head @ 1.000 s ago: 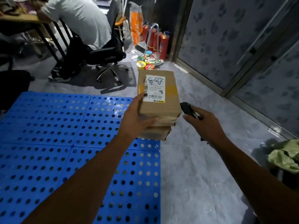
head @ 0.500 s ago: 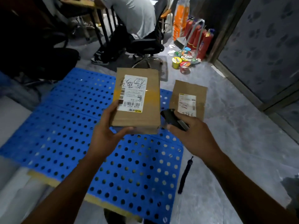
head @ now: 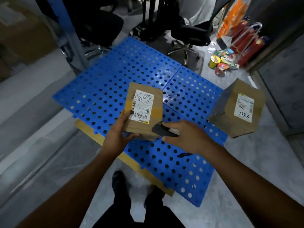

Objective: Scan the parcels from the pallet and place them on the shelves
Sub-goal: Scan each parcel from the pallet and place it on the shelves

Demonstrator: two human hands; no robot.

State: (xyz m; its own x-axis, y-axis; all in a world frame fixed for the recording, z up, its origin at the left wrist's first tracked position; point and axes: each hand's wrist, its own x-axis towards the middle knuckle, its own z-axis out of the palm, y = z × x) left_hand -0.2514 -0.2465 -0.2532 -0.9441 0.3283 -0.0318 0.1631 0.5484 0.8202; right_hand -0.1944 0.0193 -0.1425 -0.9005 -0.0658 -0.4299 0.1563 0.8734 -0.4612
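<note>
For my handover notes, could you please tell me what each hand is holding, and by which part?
The left hand grips the labelled parcel by its near left corner; the right hand holds the black scanner by its rear end.

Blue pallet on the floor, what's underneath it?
Under the blue pallet, a flat yellowish sheet pokes out along its near-left edge, lying on the grey floor. How far the sheet reaches beneath is hidden by the pallet itself.

Parcel depot — blue pallet (head: pixel 105 89), labelled parcels (head: pixel 230 116).
</note>
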